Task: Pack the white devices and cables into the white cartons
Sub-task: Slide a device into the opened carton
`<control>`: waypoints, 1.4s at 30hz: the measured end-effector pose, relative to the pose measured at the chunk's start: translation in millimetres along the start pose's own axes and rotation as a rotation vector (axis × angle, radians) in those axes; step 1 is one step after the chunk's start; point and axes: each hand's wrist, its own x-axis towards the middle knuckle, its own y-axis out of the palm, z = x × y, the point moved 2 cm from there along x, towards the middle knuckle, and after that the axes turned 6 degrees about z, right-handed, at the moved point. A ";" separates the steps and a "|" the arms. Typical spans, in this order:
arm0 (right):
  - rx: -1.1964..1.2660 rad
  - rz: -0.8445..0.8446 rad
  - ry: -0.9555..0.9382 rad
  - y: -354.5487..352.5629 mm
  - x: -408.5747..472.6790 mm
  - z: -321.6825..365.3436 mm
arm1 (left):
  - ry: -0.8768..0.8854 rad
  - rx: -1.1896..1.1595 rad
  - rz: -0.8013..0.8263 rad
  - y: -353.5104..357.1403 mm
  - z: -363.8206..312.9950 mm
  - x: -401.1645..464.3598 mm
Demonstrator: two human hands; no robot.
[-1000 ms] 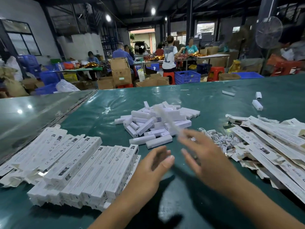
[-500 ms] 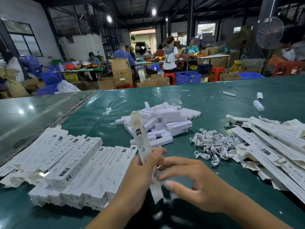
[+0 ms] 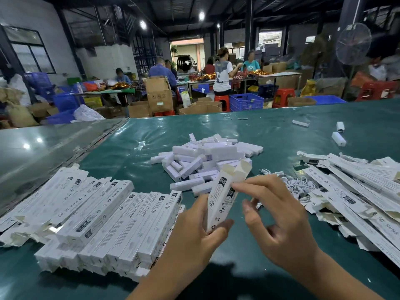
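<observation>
Carton's [image 3: 223, 198] lower end behind hands [image 3: 194, 232]

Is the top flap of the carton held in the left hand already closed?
No: the carton gripped by the left hand has its top flaps standing open, with the right hand touching its side.

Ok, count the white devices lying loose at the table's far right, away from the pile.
2: the farther device near the far edge, and the nearer device just in front of it. A flat white strip to their left may be a third; too small to tell.
</observation>
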 end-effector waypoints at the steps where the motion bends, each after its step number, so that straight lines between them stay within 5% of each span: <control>1: 0.006 -0.014 0.008 0.3 -0.1 1.4 | 0.014 0.077 -0.014 -0.2 1.6 -0.5; 7: 0.052 -0.087 0.030 -2.0 0.5 8.0 | 0.143 0.273 -0.100 -1.5 -3.2 0.2; 22: 0.238 -0.021 0.338 -2.2 3.7 -8.5 | 0.134 0.537 -0.098 -0.1 0.2 -4.2; 35: 0.788 -0.163 0.770 7.6 2.4 -20.6 | 0.158 0.602 -0.103 0.1 -2.9 -4.7; 40: 1.029 0.083 0.934 15.5 -0.6 -26.9 | 0.167 0.622 -0.092 -1.4 -4.2 -3.8; 42: 0.937 0.126 0.888 16.7 -1.8 -23.9 | 0.151 0.613 -0.081 -1.3 -2.5 -3.6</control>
